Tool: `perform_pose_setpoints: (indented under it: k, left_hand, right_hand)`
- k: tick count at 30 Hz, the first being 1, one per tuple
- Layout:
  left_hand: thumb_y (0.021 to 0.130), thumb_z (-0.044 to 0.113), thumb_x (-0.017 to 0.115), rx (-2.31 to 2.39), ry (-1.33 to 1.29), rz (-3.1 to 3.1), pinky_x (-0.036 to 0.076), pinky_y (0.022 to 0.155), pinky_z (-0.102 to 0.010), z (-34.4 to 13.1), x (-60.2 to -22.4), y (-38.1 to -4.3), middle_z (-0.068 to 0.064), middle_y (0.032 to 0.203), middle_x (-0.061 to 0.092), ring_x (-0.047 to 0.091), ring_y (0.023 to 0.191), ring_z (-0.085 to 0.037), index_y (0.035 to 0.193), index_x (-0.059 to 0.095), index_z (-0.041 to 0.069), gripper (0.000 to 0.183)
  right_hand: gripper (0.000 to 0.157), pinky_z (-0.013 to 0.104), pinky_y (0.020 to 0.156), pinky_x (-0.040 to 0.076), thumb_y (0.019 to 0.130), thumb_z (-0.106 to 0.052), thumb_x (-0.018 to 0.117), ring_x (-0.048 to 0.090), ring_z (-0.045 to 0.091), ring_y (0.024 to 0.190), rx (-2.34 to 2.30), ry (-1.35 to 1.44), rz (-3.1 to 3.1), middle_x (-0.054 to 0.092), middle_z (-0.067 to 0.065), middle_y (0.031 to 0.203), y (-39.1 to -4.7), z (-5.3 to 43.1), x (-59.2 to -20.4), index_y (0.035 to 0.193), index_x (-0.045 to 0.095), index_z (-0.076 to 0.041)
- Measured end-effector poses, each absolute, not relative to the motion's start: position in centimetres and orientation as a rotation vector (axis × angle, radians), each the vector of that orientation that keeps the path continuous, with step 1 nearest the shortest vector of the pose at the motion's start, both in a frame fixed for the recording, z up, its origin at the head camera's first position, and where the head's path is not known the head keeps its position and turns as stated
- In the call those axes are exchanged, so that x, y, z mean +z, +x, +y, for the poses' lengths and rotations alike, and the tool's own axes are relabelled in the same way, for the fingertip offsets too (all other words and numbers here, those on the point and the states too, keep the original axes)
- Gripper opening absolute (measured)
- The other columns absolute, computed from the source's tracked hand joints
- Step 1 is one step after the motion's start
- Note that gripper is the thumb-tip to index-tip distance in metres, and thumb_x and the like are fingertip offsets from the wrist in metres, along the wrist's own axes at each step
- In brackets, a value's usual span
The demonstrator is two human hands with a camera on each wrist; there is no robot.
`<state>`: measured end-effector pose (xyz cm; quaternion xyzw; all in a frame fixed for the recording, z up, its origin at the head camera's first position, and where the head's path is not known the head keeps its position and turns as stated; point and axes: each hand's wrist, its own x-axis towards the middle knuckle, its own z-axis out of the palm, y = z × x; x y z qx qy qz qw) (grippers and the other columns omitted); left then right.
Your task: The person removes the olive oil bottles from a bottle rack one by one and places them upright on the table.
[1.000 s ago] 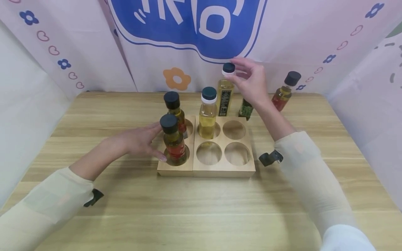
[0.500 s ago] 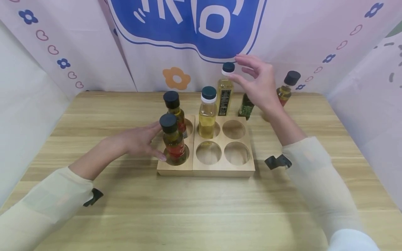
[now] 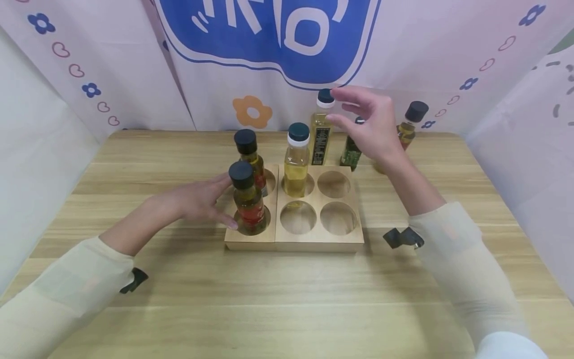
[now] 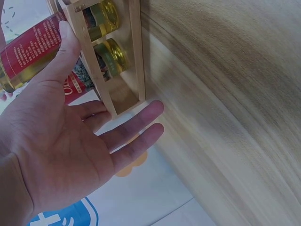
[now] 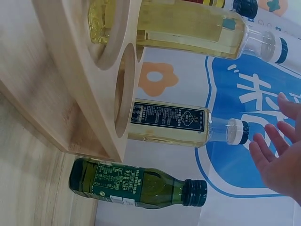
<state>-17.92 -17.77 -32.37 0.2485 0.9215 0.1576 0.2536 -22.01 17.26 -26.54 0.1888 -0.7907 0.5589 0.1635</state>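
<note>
A wooden rack [image 3: 319, 243] with round holes stands mid-table. Two dark-capped oil bottles with red labels, the front one [image 3: 251, 212] and the rear one [image 3: 246, 144], sit in its left column. A clear bottle of yellow oil [image 3: 296, 169] stands in the back middle hole. My left hand [image 3: 197, 202] rests by the rack's left side, fingers extended, its thumb beside the front bottle. Behind the rack stands another clear oil bottle [image 5: 171, 120] with a black label. My right hand [image 3: 374, 124] is at its cap, fingers spread and gently bent, with a gap showing in the right wrist view.
A green glass bottle [image 5: 136, 183] stands behind the rack's right back corner. Farther right is another dark-capped bottle [image 3: 417, 112], partly hidden by my right hand. A printed cloth [image 3: 134, 65] hangs along the table's back edge.
My right hand has drawn off the clear bottle's cap to the right, its fingers dipping a little lower since half a second ago. The bottles, rack and left hand stay put.
</note>
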Motion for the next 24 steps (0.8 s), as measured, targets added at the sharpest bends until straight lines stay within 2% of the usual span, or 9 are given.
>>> perform_pose_setpoints:
  k: [15, 20, 24]
  left_hand:
    - [0.082, 0.055, 0.083, 0.426, 0.662, 2.499, 0.025, 0.119, -0.068, -17.6, -32.2, -17.9, -0.024, 0.171, 0.009, 0.021, 0.152, -0.05, 0.168, 0.003, 0.013, 0.125]
    - [0.082, 0.055, 0.083, 0.429, 0.667, 2.5, 0.025, 0.119, -0.068, -17.6, -32.2, -17.9, -0.024, 0.171, 0.01, 0.021, 0.152, -0.05, 0.168, 0.004, 0.014, 0.125]
    - [0.082, 0.055, 0.084, 0.434, 0.675, 2.502, 0.025, 0.119, -0.069, -17.6, -32.3, -17.9, -0.024, 0.171, 0.011, 0.022, 0.152, -0.05, 0.168, 0.005, 0.014, 0.124]
  right_hand:
    - [0.041, 0.035, 0.107, 0.052, 0.09, 0.006, 0.076, 0.068, 0.026, 0.12, 1.691, 0.696, -2.274, 0.07, 0.02, 0.129, -20.7, 16.5, -26.8, 0.13, 0.067, 0.006]
    - [0.044, 0.038, 0.105, 0.054, 0.09, 0.006, 0.076, 0.067, 0.034, 0.119, 1.672, 0.793, -2.308, 0.069, 0.02, 0.13, -20.4, 16.3, -27.1, 0.132, 0.065, 0.007]
    - [0.047, 0.036, 0.102, 0.055, 0.087, 0.008, 0.078, 0.069, 0.027, 0.117, 1.656, 0.855, -2.31, 0.069, 0.021, 0.13, -20.3, 16.1, -27.4, 0.132, 0.065, 0.008]
